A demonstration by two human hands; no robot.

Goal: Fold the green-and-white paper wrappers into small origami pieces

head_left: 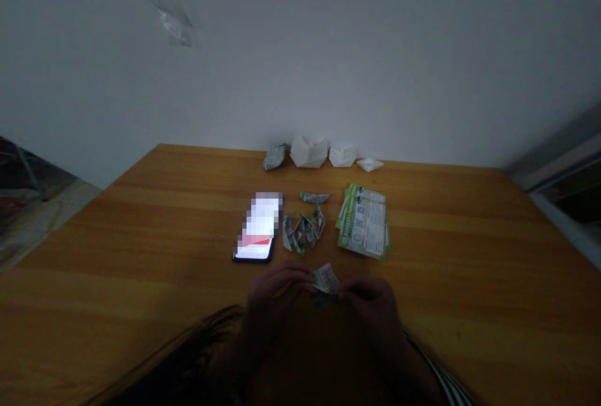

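Between my two hands, near the front of the table, is a small folded piece of printed paper [325, 278]. My left hand [280, 287] pinches its left side, and my right hand [369, 298] pinches its right side. Just beyond lie several folded paper pieces [303, 232] with green and grey print, standing in a zigzag row. A separate narrow folded strip [314, 197] rests behind them. To the right is a stack of green and white printed flyers [364, 221]. Left of the folded pieces lies a phone [258, 227] with its screen lit and blurred out.
Along the wall [328, 49] at the table's back edge stand a printed folded paper shape [275, 156], two white folded paper shapes [308, 151] and a small white paper boat [370, 164]. The wooden table [469, 255] extends to both sides. Dark hair hangs at lower left.
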